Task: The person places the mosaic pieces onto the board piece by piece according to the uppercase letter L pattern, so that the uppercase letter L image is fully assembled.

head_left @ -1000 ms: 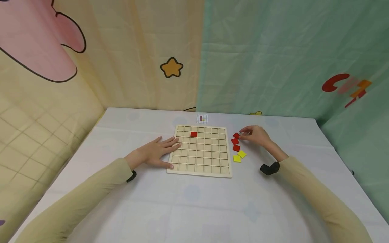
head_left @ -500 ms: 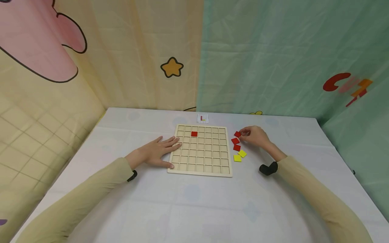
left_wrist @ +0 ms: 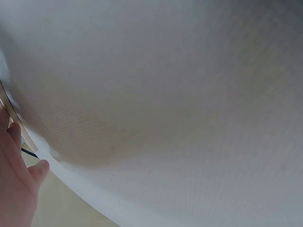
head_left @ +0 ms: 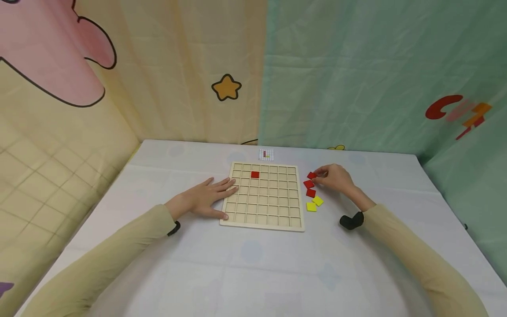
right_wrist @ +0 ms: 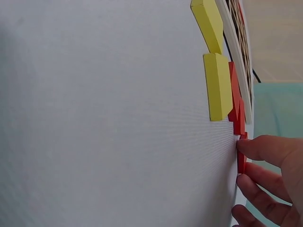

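Head view: square gridded board (head_left: 262,228) flat on tabletop (head_left: 253,281), nearer far edge than near edge, roughly midway between left and right edges; board red tile (head_left: 255,175) sits in it, second row from far side, third column from left; left hand (head_left: 207,199) has grip spread, fingers over board's left rim, thumb by its near left corner; right hand (head_left: 334,177) past board's right side, grip pinching far red tile (head_left: 311,175); middle red tile (head_left: 309,184) and near red tile (head_left: 310,193) run from there toward tabletop's near edge, then upper yellow tile (head_left: 317,200) and lower yellow tile (head_left: 311,207); pattern card (head_left: 266,154) near tabletop's far edge, just beyond board; black wrist straps (head_left: 351,220) at beige cuffs.

Left wrist view: mostly white cloth; part of left hand at frame's left side, sliver of board's edge by the fingers; grip not readable from here.

Right wrist view: thumb and a finger at opposite ends of far red tile, pinching; cannot tell if lifted; other red tiles, then both yellow tiles, lined up beside board's rim.
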`<state>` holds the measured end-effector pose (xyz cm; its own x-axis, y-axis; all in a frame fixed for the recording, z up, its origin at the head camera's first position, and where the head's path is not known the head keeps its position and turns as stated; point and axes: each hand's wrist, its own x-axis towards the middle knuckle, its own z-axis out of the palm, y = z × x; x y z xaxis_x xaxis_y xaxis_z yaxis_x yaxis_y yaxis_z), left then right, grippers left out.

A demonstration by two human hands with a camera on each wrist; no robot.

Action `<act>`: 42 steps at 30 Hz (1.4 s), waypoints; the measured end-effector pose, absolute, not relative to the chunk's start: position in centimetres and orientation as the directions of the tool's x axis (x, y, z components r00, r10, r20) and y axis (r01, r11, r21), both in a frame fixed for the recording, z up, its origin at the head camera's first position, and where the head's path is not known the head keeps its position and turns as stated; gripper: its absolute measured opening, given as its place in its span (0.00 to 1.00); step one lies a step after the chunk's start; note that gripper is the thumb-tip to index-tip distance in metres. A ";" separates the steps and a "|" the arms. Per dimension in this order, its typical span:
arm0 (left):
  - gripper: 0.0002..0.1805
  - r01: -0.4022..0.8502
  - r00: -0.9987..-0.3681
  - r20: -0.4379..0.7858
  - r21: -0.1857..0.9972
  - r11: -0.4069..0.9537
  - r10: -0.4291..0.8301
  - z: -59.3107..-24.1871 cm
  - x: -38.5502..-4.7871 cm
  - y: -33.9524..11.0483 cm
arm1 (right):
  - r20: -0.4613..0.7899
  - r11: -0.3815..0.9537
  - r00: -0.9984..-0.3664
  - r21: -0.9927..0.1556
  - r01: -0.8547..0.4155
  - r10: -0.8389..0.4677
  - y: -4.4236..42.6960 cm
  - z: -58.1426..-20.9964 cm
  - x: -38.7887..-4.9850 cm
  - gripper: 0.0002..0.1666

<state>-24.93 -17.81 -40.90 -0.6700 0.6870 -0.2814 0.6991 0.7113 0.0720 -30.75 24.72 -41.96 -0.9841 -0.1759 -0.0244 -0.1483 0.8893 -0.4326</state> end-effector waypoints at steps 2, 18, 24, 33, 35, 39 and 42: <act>0.51 0.701 -0.670 -0.279 0.067 0.710 0.688 -40.9 -25.0 -17.8 | -0.023 0.891 -0.984 -0.428 -0.149 -0.175 24.8 -41.9 -30.7 0.21; 0.50 0.706 -0.664 -0.269 0.081 0.703 0.698 -41.1 -25.0 -17.7 | 0.111 0.872 -0.978 -0.445 -0.206 -0.175 23.5 -40.6 -30.1 0.22; 0.50 0.702 -0.668 -0.277 0.072 0.708 0.691 -41.2 -25.0 -17.6 | 0.147 0.856 -0.970 -0.458 -0.241 -0.194 21.7 -39.9 -29.9 0.20; 0.51 0.696 -0.673 -0.288 0.064 0.715 0.681 -41.1 -25.0 -17.7 | 0.148 0.829 -0.960 -0.485 -0.279 -0.237 18.9 -39.6 -30.3 0.20; 0.51 0.696 -0.673 -0.285 0.068 0.715 0.682 -41.1 -25.0 -17.7 | 0.148 0.819 -0.957 -0.496 -0.289 -0.248 18.2 -39.6 -30.3 0.20; 0.51 0.698 -0.671 -0.276 0.080 0.712 0.688 -41.1 -25.0 -17.8 | 0.140 0.806 -0.956 -0.514 -0.293 -0.258 16.9 -39.7 -30.5 0.20; 0.51 0.697 -0.671 -0.274 0.082 0.712 0.689 -41.0 -25.0 -17.8 | 0.130 0.801 -0.956 -0.524 -0.290 -0.262 16.0 -39.7 -30.5 0.20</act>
<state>-24.95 -17.78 -40.99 -0.6712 0.6888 -0.2739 0.6973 0.7121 0.0820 -30.50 15.99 -39.73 -0.9564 -0.2619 0.1296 -0.2902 0.8010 -0.5236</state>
